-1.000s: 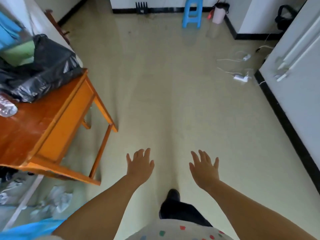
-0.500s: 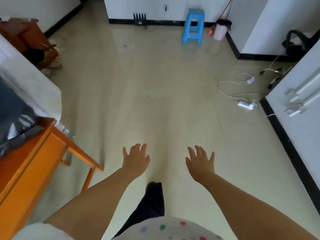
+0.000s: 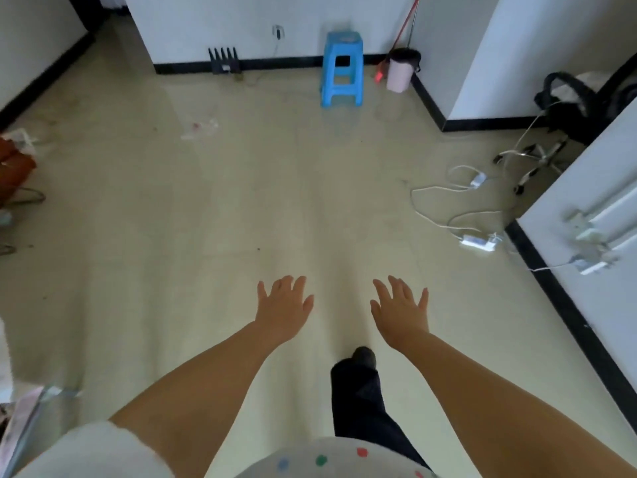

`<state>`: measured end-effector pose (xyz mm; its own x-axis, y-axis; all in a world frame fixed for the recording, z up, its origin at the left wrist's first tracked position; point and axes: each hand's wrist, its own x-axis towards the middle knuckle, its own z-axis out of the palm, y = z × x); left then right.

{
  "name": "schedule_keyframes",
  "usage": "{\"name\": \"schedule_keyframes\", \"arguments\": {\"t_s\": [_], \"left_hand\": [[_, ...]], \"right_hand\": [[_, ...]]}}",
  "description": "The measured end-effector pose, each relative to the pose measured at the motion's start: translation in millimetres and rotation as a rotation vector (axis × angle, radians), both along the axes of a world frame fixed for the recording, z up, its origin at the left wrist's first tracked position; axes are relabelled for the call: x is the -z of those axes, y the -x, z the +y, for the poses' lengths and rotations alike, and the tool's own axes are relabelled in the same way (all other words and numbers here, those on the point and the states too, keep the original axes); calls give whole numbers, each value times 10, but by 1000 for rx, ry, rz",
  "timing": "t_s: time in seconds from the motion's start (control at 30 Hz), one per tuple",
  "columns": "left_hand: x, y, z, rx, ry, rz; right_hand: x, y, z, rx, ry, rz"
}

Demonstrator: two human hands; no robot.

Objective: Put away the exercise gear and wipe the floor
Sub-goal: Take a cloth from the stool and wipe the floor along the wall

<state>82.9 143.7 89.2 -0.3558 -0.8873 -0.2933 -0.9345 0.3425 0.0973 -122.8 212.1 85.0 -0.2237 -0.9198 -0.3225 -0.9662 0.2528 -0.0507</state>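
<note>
Here, a head view down onto a pale floor point(image 3: 213, 208).

Left hand point(image 3: 284, 307): held out palm-down above the floor, fingers point(image 3: 287, 284) straight and slightly spread, holding nothing.

Right hand point(image 3: 400, 310): held out level with the left, well apart from it, fingers point(image 3: 396, 286) straight and fanned, holding nothing.

Floor: glossy cream surface, bare under both hands; a small scrap of clear litter point(image 3: 200, 128) lies on it towards the far left. No exercise gear can be made out with certainty.

Blue plastic stool point(image 3: 342, 69): upright at the far wall. Just to its right, a pink bin point(image 3: 400, 73) with a dark liner, and a red-handled tool point(image 3: 401, 32) leaning in the corner behind it.

Black pronged object point(image 3: 224, 59): against the skirting, left of the stool.

White cables point(image 3: 448, 205) and a white adapter point(image 3: 477, 241): loose on the floor at right, near a white door point(image 3: 586, 215).

Dark trouser leg and shoe point(image 3: 362, 377): below, between the forearms.
</note>
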Motion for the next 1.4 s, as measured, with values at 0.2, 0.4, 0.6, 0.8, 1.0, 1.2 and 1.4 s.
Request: {"name": "schedule_keyframes", "arguments": {"t_s": [0.2, 0.4, 0.6, 0.8, 1.0, 1.2, 1.4], "left_hand": [[-13, 854, -1427, -20, -32, -56], [-65, 1405, -2804, -62, -42, 32], [198, 1525, -4433, -141, -3, 14], [-83, 1771, -6356, -79, 124, -19], [-167, 2548, -7960, 21, -46, -50], [58, 3537, -9405, 104, -79, -21], [-26, 4272, -10880, -54, -112, -51]], "right_hand": [[-53, 937, -1383, -41, -11, 11], [-92, 1642, -2876, -30, -73, 57], [74, 1698, -4677, -157, -38, 1], [-69, 2080, -6420, -31, -3, -42], [-118, 2842, -7713, 100, 6, -41], [64, 3780, -9150, 119, -44, -27], [-102, 4668, -10745, 23, -44, -24]]}}
